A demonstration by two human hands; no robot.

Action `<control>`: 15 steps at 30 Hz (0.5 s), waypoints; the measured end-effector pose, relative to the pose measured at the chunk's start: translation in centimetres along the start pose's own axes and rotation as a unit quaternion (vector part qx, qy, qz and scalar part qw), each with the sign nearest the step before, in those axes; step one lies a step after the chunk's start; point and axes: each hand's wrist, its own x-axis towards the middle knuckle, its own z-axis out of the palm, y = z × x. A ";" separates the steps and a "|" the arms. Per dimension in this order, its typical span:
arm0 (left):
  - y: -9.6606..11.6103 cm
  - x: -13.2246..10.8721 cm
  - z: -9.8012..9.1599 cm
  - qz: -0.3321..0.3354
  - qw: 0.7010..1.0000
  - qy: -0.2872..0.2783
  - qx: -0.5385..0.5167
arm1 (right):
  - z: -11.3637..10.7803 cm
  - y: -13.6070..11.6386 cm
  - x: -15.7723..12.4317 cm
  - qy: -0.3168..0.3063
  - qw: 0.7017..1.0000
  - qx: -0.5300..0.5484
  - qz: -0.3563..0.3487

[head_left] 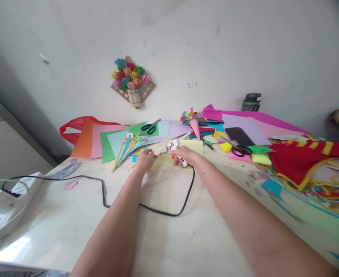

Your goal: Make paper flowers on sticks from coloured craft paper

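My right hand (183, 154) is wrapped around a white hot glue gun (173, 146), whose nozzle points left. A black cord runs from the gun's handle across the table. Below the gun lies a pale yellow paper (197, 147), partly covered by my hands. My left hand (146, 158) is at the paper's left edge with its fingers bent together on it; the exact grip is small in view. Just left of that hand lies a bundle of colored paper strips (127, 148). Behind the glue gun stands a pink paper cone with paper flowers (195, 125).
Dark-handled scissors (150, 127) lie on colored sheets at the back. Black scissors (240, 150) and a phone (239, 136) are on the right, near a red cloth (299, 159) and paper scraps. A white power strip (16, 200) sits at the left edge.
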 end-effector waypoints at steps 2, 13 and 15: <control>0.4 -0.2 -0.1 0.010 0.999 0.006 0.044 | 0.0 0.0 0.1 -0.002 1.000 0.001 -0.003; 2.2 -1.8 -0.1 0.087 0.951 0.014 0.297 | -0.1 0.6 0.7 -0.011 1.000 0.004 -0.012; 2.4 -1.9 -0.1 0.106 0.937 0.001 0.332 | -0.1 0.6 0.8 -0.009 1.000 0.007 -0.016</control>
